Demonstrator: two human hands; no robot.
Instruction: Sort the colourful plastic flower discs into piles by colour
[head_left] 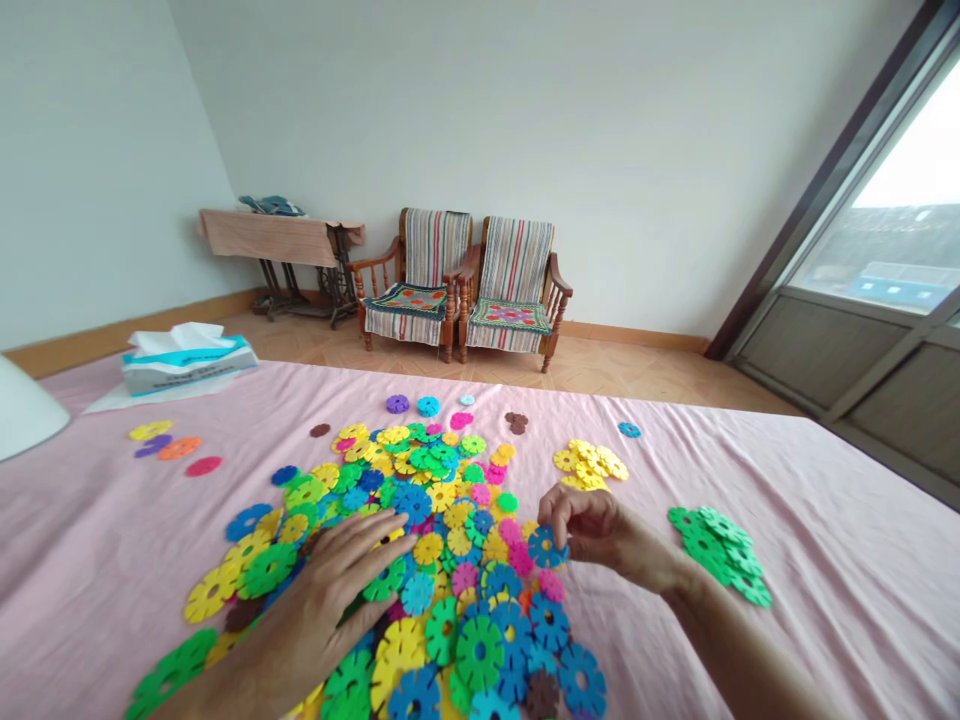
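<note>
A large heap of notched plastic snowflake discs (pixel 480 650) in green, yellow, blue and pink spreads over the middle of the cloth. My left hand (pixel 341 580) lies over the heap's left part, fingers stretched out, hiding some discs beneath it. At the heap's right edge, my right hand (pixel 592 525) has its thumb and fingers bent together on a blue snowflake disc (pixel 545 547). Just beyond that hand is a small pile of yellow discs (pixel 590 462). A separate pile of green discs (pixel 721 552) lies to the right of my right forearm.
A pink cloth (pixel 840 500) covers the work surface. Several loose discs lie towards its far side, including a blue one (pixel 629 430). A tissue box (pixel 187 362) stands at the far left, near a white rounded object (pixel 26 410). Two wooden armchairs (pixel 551 270) stand by the wall.
</note>
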